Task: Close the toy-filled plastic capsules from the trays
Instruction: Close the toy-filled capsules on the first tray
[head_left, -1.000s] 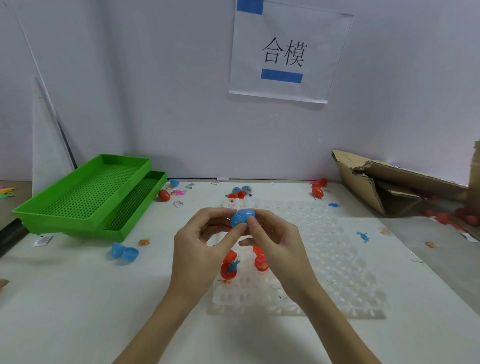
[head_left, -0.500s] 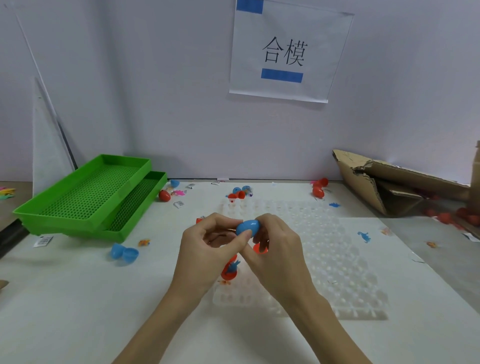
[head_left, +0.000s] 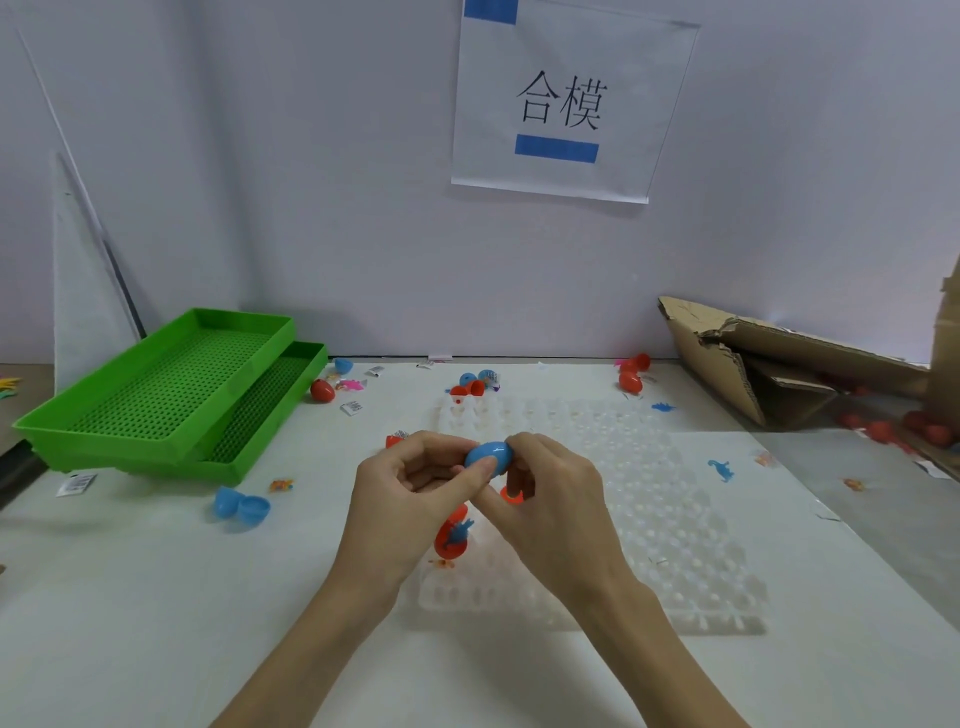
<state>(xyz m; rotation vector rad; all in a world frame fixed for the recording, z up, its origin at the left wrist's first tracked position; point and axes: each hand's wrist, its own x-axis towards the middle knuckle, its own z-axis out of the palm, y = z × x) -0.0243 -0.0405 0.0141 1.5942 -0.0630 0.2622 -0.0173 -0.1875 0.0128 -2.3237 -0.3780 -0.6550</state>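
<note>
A blue egg-shaped capsule (head_left: 489, 457) is pinched between my left hand (head_left: 415, 499) and my right hand (head_left: 550, 493) above the clear dimpled tray (head_left: 649, 499). Its two halves look joined. Below my hands an open red capsule (head_left: 451, 538) with a small blue toy stands in the tray. Another red capsule (head_left: 513, 493) shows partly behind my right fingers. An open blue capsule (head_left: 241, 505) lies on the table at the left.
Two stacked green mesh trays (head_left: 171, 395) stand at the back left. Torn cardboard (head_left: 769, 364) with red capsules behind it lies at the right. Loose capsules (head_left: 475, 384), small toys (head_left: 722, 470) and paper labels are scattered along the back of the table.
Both hands have come down a little toward the tray with the blue capsule, which has turned slightly between my fingers.
</note>
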